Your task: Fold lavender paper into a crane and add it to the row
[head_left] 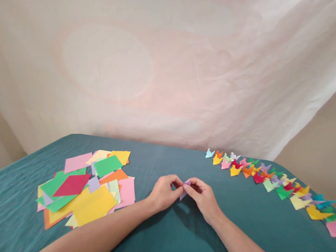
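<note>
A small folded piece of purple paper (182,194) is pinched between my two hands, just above the middle of the table. My left hand (165,192) grips its left side with thumb and forefinger. From the right, my right hand (203,197) pinches the same piece, the fingertips of both hands nearly meeting. Most of the paper is covered by my fingers, so its exact folded shape cannot be made out; a pointed lower part shows beneath them.
Loose coloured paper squares (96,205) lie in an overlapping pile left of my left arm. Several rows of small folded paper birds (259,177) stand along the table's right side. A dark green cloth (150,248) covers the table, and a pale sheet (177,60) hangs behind it.
</note>
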Available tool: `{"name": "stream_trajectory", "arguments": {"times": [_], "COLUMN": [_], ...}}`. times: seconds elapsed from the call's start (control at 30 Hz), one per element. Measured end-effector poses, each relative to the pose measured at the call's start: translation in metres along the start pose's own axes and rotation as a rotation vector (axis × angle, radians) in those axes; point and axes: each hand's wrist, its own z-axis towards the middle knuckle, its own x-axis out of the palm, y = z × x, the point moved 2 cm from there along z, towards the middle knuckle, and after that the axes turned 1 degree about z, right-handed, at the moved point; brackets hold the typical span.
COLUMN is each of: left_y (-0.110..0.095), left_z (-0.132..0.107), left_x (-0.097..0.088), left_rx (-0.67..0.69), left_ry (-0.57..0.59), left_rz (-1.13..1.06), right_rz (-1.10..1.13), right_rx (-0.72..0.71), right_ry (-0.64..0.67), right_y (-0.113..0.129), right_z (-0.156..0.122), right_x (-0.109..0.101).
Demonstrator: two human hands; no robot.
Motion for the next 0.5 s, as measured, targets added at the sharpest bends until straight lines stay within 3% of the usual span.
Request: {"name": "stream_trajectory", "arguments": {"times": [0.5], "left_y": [-0.0038], "left_z": [-0.0023], "left_x": [0.0004], "left_rx": [0.047], "left_ry": [-0.048], "left_rz": [0.065], "right_rz": [0.103], "right_rx": [0.025], "right_ry": [0.013], "right_y": [0.0048], "right_z": [0.0003], "right_x": [0.0004]}}
